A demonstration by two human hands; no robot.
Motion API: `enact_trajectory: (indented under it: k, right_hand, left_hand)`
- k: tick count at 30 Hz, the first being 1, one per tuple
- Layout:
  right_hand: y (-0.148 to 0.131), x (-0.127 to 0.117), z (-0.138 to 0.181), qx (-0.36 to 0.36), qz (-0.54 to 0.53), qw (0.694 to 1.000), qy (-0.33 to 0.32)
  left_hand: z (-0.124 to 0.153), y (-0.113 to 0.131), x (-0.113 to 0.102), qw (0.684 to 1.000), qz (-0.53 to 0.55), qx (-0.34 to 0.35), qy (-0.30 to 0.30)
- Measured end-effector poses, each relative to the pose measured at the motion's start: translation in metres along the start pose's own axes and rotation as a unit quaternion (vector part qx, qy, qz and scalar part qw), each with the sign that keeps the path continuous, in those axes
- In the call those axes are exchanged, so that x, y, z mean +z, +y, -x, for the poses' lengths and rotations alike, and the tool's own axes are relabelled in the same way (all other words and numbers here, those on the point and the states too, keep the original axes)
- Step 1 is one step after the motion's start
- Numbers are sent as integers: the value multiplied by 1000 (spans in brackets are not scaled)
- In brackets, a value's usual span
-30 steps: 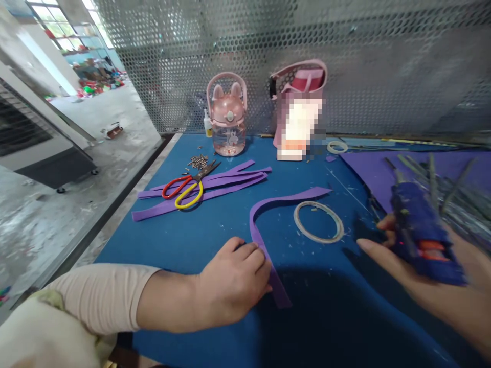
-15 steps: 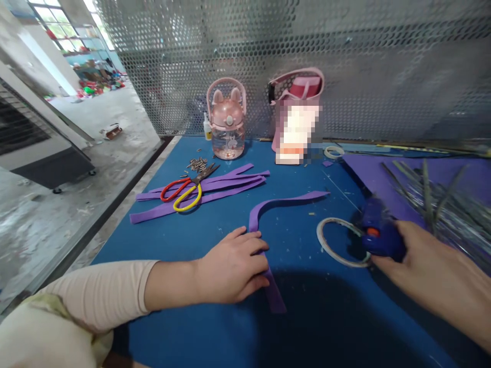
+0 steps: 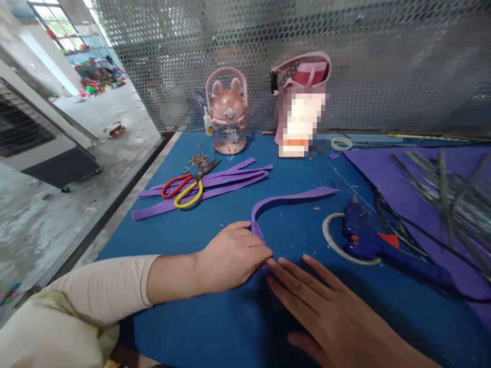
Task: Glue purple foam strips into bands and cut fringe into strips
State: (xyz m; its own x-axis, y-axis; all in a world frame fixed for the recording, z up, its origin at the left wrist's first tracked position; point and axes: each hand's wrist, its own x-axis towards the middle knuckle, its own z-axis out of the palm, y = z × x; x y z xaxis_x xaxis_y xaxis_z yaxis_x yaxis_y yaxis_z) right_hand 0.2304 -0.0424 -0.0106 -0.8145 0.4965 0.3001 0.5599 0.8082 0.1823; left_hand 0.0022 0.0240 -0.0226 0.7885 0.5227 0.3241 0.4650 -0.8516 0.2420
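A curved purple foam strip (image 3: 286,197) lies on the blue table mat (image 3: 215,225). My left hand (image 3: 232,255) rests on the strip's near end, fingers bent and pressing it down. My right hand (image 3: 326,312) lies flat over the same end with fingers stretched out, its fingertips meeting those of the left hand. The blue glue gun (image 3: 364,243) lies on the mat to the right, across a white tape ring (image 3: 329,236), with no hand on it.
Red and yellow scissors (image 3: 186,186) lie on a bundle of purple strips (image 3: 215,185). A pink bottle (image 3: 228,120) and a pink bag (image 3: 303,97) stand by the perforated metal wall. A purple foam sheet (image 3: 387,171) with glue sticks (image 3: 441,179) is on the right. Small nails (image 3: 198,160) are scattered behind the scissors.
My right hand set the glue gun down on the tape ring and moved left onto the strip's near end. My left hand stayed on the strip.
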Motion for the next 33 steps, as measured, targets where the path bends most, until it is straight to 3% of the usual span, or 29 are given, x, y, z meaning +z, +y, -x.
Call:
enact_trajectory:
  k: [4, 8, 11, 15, 18, 23, 29, 33]
  right_hand:
    - [-13, 8, -7, 5, -5, 1000, -23]
    - [-7, 2, -7, 7, -28, 999, -15]
    - [-8, 1, -8, 21, -53, 998, -10]
    - [-15, 6, -7, -5, -44, 999, 29]
    - [-19, 11, -4, -1, -35, 998, 48]
    - [-19, 11, -3, -6, -74, 995, 70]
    - [-21, 2, -7, 19, -98, 995, 5]
    - [-21, 0, -10, 34, -130, 991, 14]
  left_hand:
    - [-6, -11, -5, 1000, 5, -19, -1]
    - [-18, -32, -14, 995, -67, 21, -69]
    - [-25, -47, -16, 994, -46, 11, -98]
    - [-25, -53, -17, 994, 81, -6, -78]
    - [-23, -50, -16, 991, 116, -1, -64]
    - [-26, -44, -12, 994, 66, -78, -44]
    - [-37, -48, 3, 999, 16, -35, 10]
    - [-35, -44, 2, 995, -17, -84, 55]
